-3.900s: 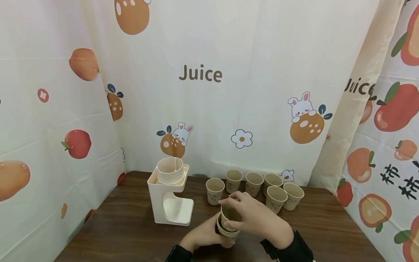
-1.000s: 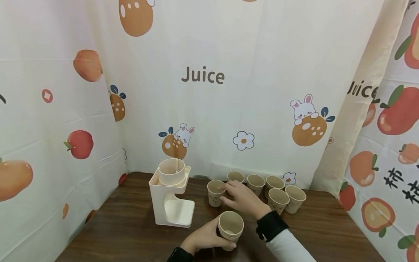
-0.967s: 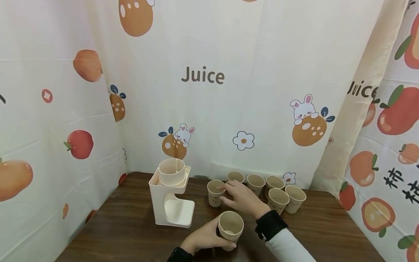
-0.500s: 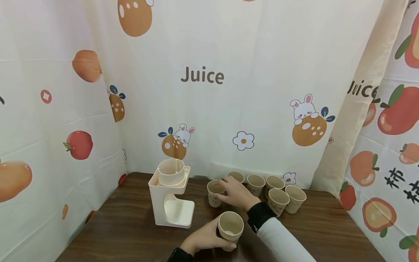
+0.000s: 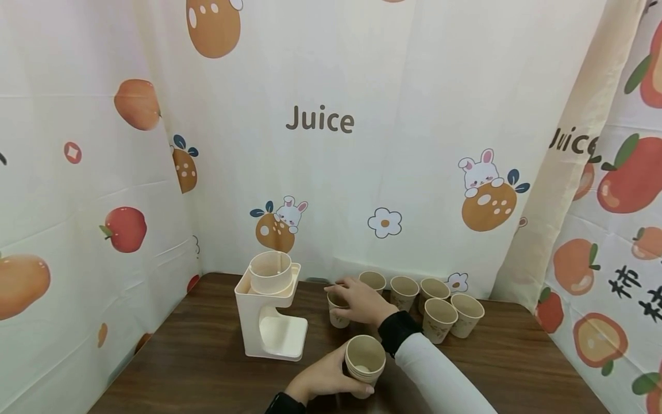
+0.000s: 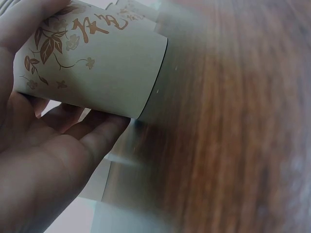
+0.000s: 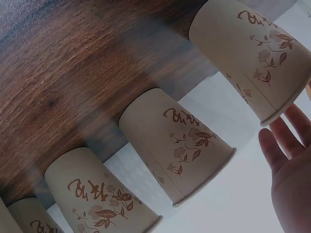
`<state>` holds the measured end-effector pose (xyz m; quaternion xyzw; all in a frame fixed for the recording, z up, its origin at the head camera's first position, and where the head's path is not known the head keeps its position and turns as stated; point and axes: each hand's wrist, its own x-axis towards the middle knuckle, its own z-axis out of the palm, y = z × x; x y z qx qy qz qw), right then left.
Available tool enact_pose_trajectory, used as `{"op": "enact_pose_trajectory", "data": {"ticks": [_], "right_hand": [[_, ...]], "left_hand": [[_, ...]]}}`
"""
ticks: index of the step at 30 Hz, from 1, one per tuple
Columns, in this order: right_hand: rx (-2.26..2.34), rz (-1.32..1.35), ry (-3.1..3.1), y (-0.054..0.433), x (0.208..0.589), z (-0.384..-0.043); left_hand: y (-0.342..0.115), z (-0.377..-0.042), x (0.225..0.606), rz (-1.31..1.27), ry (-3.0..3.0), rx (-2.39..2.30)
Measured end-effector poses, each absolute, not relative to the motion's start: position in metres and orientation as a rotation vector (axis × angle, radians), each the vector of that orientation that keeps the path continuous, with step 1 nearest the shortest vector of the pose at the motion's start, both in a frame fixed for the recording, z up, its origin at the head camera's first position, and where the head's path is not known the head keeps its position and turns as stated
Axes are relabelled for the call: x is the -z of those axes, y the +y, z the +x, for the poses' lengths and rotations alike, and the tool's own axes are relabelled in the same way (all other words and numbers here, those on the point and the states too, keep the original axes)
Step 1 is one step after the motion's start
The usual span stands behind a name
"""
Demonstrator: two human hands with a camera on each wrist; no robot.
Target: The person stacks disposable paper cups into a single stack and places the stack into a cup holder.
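Note:
Near the front of the table, my left hand (image 5: 323, 372) grips a nested stack of beige paper cups (image 5: 365, 359), its mouth facing up. In the left wrist view, fingers and thumb wrap round the stack's flower-printed side (image 6: 97, 63). My right hand (image 5: 364, 302) reaches over the leftmost paper cup (image 5: 338, 316) of the back group, fingers at its rim and thumb by its near side. The right wrist view has the right hand's fingertips (image 7: 277, 150) beside the rim of a standing cup (image 7: 255, 58); whether they press on it I cannot tell.
Several more paper cups (image 5: 439, 322) stand mouth up at the back right of the brown wooden table (image 5: 207, 356). A cream-coloured cup-shaped stand (image 5: 248, 328) with a round container (image 5: 270, 273) on top stands to the left. Printed curtains (image 5: 331, 172) enclose the table.
Earlier, my right hand was at the stack's mouth with a cup; it then moved back and leftward to the leftmost cup. My left hand has kept its grip on the stack.

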<state>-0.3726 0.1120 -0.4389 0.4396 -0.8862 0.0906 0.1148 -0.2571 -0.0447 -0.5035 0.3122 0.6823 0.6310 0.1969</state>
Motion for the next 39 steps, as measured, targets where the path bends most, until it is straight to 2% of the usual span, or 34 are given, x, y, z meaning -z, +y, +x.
{"op": "enact_pose_trajectory", "data": {"ticks": [20,39], "right_hand": [[-0.375,1.212,-2.762,0.116,0.436,-0.366],[-0.407,1.209,-2.832,0.123,0.410,-0.351]], "left_hand": [[-0.044,-0.256,0.504,0.907,1.911,-1.772],[-0.045,-0.258,0.504,0.881,1.893,-1.755]]}}
